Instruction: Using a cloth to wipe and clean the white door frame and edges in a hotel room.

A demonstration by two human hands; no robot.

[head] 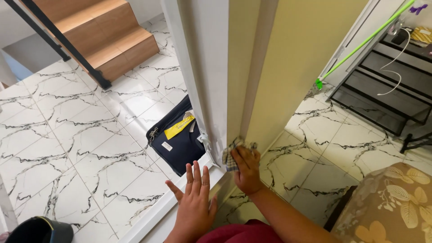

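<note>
Head view: right hand (246, 170) clenched a checked cloth (232, 155) against the foot of the white door frame (211, 81), whose long axis rose up and away from it. Left hand (194, 202) was open, fingers spread, empty, just left of the frame's base, nearer the dark blue bag (177, 139).

A small checked cloth (232, 155), pale with dark lines, is bunched up and pressed against the bottom edge of the white door frame (211, 81), low down near the marble-patterned floor (67, 135).
</note>
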